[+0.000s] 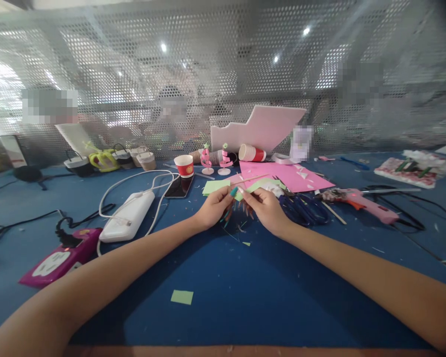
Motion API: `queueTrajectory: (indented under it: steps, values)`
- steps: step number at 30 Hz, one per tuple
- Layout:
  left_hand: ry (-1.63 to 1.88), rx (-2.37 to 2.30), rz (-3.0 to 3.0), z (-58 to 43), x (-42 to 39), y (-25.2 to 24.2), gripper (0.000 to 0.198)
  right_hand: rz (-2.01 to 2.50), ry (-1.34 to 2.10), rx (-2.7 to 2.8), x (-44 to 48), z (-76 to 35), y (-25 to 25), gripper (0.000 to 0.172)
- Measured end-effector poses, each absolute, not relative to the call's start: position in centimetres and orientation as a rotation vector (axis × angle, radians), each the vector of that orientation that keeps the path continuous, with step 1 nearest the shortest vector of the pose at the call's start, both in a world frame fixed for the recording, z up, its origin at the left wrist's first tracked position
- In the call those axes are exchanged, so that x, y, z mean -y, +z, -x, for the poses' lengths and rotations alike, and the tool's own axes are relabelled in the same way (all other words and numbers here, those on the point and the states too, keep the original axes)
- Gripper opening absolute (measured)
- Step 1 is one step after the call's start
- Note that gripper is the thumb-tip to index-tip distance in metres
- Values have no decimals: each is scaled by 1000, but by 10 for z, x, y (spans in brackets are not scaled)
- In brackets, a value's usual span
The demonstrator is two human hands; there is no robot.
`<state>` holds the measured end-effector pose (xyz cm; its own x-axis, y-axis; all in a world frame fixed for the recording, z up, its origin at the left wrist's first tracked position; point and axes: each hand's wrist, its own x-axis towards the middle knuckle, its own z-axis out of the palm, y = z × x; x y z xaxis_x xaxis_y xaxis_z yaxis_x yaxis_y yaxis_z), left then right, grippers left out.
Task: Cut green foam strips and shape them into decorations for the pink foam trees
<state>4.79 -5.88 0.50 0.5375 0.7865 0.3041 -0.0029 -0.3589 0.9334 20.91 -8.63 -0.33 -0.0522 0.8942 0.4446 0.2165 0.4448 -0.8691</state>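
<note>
Small light-green paper square lies nearest. Left hand and right hand both pinch a fringed paper strip.

White power bank on blue table, white cable looped beside it. Black phone just past it, red paper cup standing right behind. Another red cup lying on side near white foam board. Two pink paper curls standing upright between cups. Pink paper sheet flat on table. Pink glue gun lying at right, dark scissors close by. Pink box at left edge. Small green square alone, near front. Metal mesh wall behind everything.
</note>
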Motion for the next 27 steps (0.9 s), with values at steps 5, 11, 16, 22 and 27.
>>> queueTrajectory:
  steps: [5, 11, 16, 22, 27]
  values:
    - [1008, -656, -1648, -49, 61, 5, 43, 1022, 659, 1555, 88, -207, -4, 39]
    - [867, -729, -1706, -51, 61, 8, 39, 1023, 584, 1617, 90, -207, -1, 29]
    - [768, -721, -1690, -49, 61, 9, 41, 972, 517, 1722, 92, -210, 5, 27]
    - [695, -666, -1635, -46, 57, 9, 41, 986, 598, 1721, 85, -212, 1, 33]
    - [707, -674, -1527, -44, 53, 8, 34, 1125, 894, 1579, 83, -210, 1, 44]
